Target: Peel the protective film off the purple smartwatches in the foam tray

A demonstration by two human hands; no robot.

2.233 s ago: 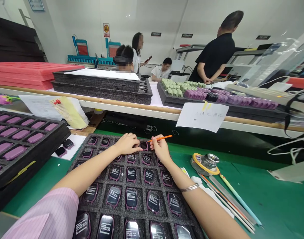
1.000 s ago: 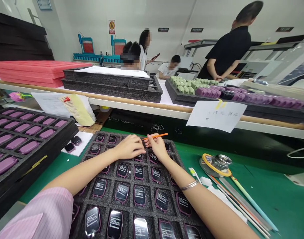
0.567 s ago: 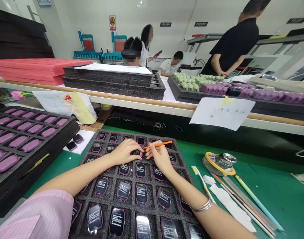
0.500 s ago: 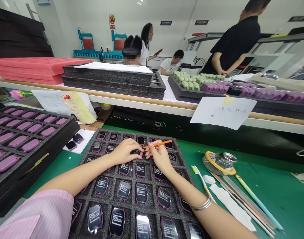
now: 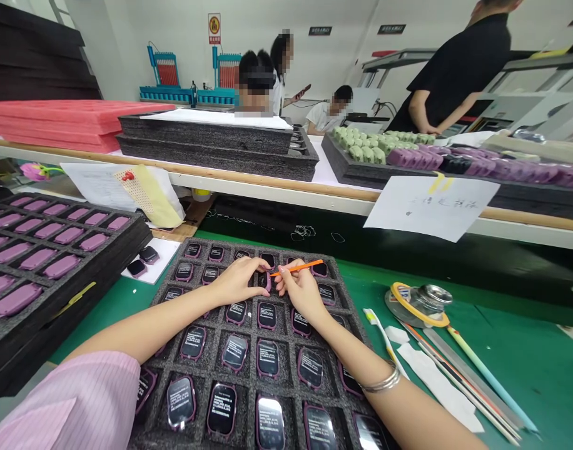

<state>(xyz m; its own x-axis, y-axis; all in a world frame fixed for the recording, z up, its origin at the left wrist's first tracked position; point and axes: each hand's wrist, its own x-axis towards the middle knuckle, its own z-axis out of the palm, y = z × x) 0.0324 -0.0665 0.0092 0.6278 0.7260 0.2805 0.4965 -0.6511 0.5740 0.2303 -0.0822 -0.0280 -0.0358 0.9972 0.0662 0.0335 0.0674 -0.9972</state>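
A black foam tray [image 5: 249, 331] on the green mat holds several purple-rimmed watch bodies with black screens. My left hand [image 5: 237, 281] is closed, its fingertips pinching one watch body [image 5: 266, 280] tilted up out of its pocket in the far rows. My right hand [image 5: 299, 289] sits beside it, fingers curled round a thin orange stick [image 5: 296, 268] that points right and slightly up. The two hands almost touch over that watch body.
A second black foam tray [image 5: 56, 250] of purple pieces stands at left. Two loose watch bodies lie on white paper [image 5: 143, 262]. Tape, a metal weight [image 5: 425, 297], rulers and pens lie at right. A shelf edge [image 5: 286, 194] crosses behind; people work beyond it.
My hands moved from the tray's far row slightly nearer. The left fingers have tipped one watch body up on edge. The camera shifted a little.
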